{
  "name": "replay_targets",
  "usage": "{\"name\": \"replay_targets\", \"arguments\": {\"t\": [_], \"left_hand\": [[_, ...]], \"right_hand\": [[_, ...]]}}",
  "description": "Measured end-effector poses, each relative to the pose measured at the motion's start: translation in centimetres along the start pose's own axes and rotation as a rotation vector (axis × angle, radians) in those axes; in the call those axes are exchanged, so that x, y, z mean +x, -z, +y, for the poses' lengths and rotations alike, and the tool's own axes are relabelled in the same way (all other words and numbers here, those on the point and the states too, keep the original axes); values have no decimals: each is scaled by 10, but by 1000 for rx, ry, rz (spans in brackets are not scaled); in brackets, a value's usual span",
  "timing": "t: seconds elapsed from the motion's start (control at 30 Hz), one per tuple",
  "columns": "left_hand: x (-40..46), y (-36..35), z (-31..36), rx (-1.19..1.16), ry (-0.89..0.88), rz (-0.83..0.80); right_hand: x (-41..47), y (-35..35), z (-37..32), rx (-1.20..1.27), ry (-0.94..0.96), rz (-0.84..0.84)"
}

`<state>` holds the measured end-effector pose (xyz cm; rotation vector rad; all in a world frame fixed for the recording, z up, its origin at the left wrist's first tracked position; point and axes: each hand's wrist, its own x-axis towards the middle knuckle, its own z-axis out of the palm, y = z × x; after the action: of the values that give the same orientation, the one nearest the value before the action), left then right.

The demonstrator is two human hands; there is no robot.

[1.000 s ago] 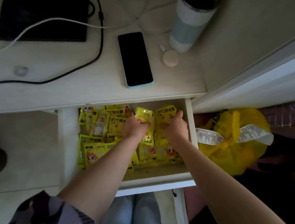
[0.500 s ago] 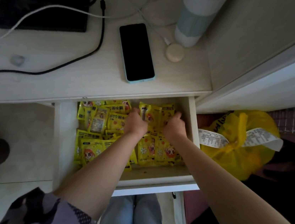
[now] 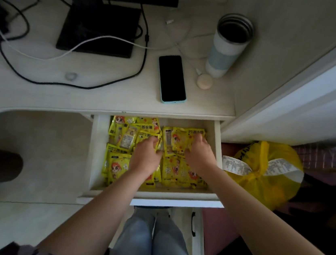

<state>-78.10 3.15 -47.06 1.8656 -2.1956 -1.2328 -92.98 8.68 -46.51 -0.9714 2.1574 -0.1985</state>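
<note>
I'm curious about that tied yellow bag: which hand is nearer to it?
Right. The right hand holds snack packets by the drawer wall nearest the yellow bag; the left hand is mid-drawer, farther away.

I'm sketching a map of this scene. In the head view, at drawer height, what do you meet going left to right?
In order: drawer's left wall → left hand → right hand → drawer's right wall → yellow bag. The yellow packets spread beneath both hands, so they are left out.
</note>
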Motion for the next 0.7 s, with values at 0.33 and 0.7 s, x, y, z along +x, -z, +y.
{"name": "replay_targets", "arguments": {"t": [0.33,0.7], "left_hand": [[-79,62,-63,7,10,299],[-154,127,-177,-118,196,475]], "right_hand": [[-66,-23,-62,-287,394,-13],[-123,-111,-169,-539,650,-49]]}}
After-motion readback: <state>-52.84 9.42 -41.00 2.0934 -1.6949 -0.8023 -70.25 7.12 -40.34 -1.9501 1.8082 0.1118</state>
